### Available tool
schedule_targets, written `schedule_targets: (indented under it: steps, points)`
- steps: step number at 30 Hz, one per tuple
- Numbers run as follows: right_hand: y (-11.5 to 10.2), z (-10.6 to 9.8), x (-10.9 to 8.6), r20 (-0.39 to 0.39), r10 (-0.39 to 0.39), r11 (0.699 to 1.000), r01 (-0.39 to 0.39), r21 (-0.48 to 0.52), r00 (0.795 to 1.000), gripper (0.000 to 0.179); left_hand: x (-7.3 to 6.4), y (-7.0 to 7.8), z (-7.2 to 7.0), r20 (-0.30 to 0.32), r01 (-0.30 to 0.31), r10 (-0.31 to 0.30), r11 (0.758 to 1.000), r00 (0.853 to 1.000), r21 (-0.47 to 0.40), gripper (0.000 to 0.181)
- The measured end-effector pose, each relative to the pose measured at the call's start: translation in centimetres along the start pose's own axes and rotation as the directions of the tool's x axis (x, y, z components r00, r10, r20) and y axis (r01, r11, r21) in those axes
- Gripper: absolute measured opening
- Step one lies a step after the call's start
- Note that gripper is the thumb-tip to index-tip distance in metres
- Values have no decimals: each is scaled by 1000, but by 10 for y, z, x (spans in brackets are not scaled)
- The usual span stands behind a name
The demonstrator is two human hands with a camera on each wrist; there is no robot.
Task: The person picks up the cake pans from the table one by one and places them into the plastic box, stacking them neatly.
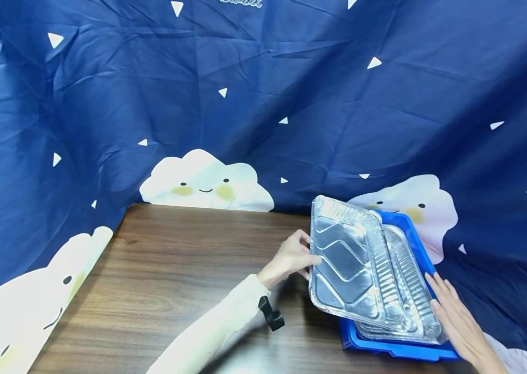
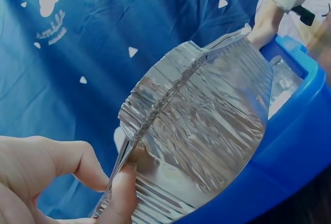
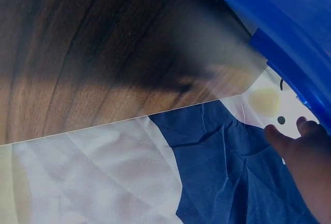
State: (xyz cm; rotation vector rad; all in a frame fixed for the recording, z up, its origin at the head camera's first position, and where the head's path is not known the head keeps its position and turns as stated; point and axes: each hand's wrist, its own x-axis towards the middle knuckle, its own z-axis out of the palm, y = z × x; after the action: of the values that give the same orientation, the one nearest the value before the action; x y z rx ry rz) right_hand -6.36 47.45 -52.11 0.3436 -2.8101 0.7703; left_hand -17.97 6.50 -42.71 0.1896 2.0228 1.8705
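Note:
My left hand (image 1: 290, 255) pinches the left rim of a silver foil tray (image 1: 343, 265) between thumb and fingers. That tray is tilted, its left side raised over the blue plastic bin (image 1: 399, 349). Under it, more foil trays (image 1: 424, 298) lie in the bin; how many is hidden. In the left wrist view, thumb and fingers (image 2: 67, 159) grip the edge beside the crinkled foil wall (image 2: 207, 115). My right hand (image 1: 460, 319) has straight fingers along the bin's right side, near the lower foil trays. The right wrist view catches only part of that hand (image 3: 307, 162).
The bin stands on the right part of a brown wood-grain table (image 1: 188, 249). Behind the table hangs a dark blue cloth (image 1: 245, 130) with white triangles and smiling clouds (image 1: 205, 182). A black strap (image 1: 271, 313) hangs from my left sleeve.

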Motion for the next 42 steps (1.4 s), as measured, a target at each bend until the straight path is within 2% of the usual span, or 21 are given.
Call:
schedule_targets:
  steps: [4,11,19,23,26,30,38,42]
  points:
    - [0,0,-1,7,14,1000,-14,9,1000,59,3,4,15,-10,4,-4,1000,1000,26,36]
    - [-1,0,-2,-17,-5,1000,5,15,1000,58,6,7,40,-31,33,-31,998,999,45,35]
    - [-2,1,-4,13,23,999,-24,24,1000,58,9,8,61,-59,58,-53,994,997,91,37]
    - [-2,0,-4,23,30,999,-30,33,999,59,11,7,71,-81,73,-61,986,995,150,39]
    - [-1,-1,-4,30,30,999,-31,44,999,58,12,4,80,-106,76,-55,976,993,203,40]
    - [0,-1,-4,33,27,998,-29,54,999,58,13,2,91,-124,61,-33,971,992,232,42]
    - [1,-1,-3,32,39,998,-41,49,999,57,16,0,109,-182,57,-10,964,983,261,43]
    - [0,-2,-3,18,29,998,-29,49,999,56,18,-2,116,-199,59,-11,970,980,237,43]
